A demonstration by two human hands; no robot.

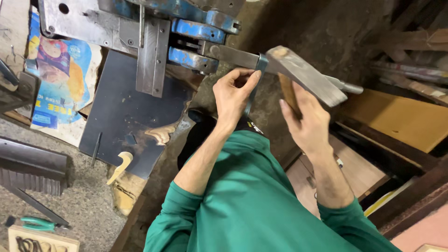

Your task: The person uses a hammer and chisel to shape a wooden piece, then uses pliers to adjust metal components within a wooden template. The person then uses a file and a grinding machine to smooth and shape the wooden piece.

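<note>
Green sleeves point(252, 200) nearest cam; both hands up at blue-painted steel bench vise point(198, 32).
Step, by my read: hammering thin dark metal strip point(258, 74) clamped at vise bar. Left hand point(233, 95) grip pinches strip narrow; right hand point(305, 123) grip wraps wooden-handled steel hammer point(305, 74), head just above strip. Next needs fingers clear, square blow.

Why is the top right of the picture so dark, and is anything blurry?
Head view: light falls on the left hand pinching a thin metal strip and on the right hand gripping the hammer, both fairly sharp; the hammer's grey head catches a dull shine; the area behind them at top right lies in deep shadow; the wooden boards at the right edge look soft.
</note>
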